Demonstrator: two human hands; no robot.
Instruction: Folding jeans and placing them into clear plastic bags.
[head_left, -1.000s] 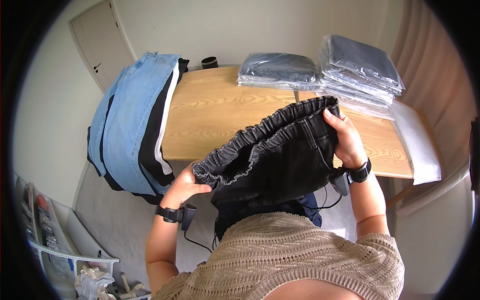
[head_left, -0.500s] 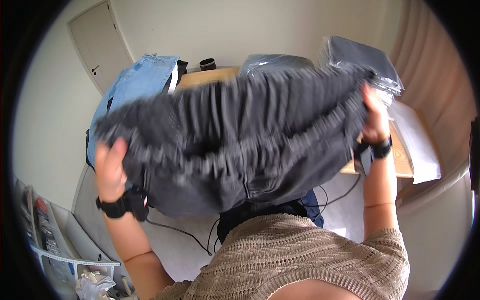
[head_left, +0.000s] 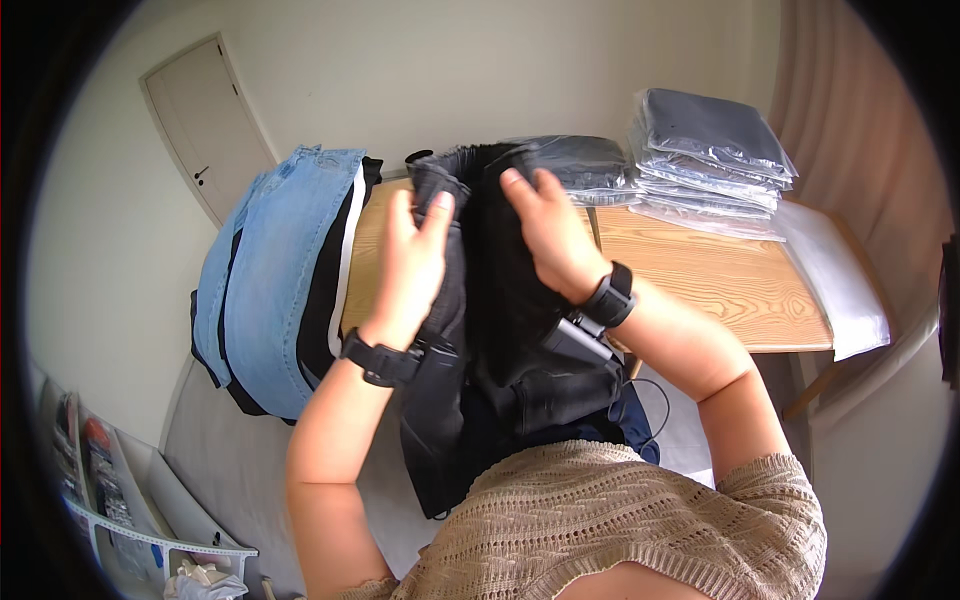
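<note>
A pair of black elastic-waist trousers [head_left: 435, 375] hangs from both my hands in front of my body, with its gathered waistband uppermost. My left hand [head_left: 412, 255] grips the left end of the waistband, thumb pointing up. On the other side, my right hand [head_left: 555, 235] pinches the waistband between thumb and fingers. The two hands are close together, so the waist bunches between them and the legs fall toward my lap. Some of the fingers are hidden by the cloth.
Light blue jeans [head_left: 290, 260] lie over black garments at the left of the wooden table [head_left: 700, 270]. A stack of garments in clear bags [head_left: 710, 150] stands at the back right, beside another bagged garment [head_left: 580, 165]. A plastic sheet [head_left: 845, 285] hangs over the right edge.
My hands have come inward from far apart. The waistband, stretched wide before, is now bunched narrow between them, and the trouser legs hang down.
</note>
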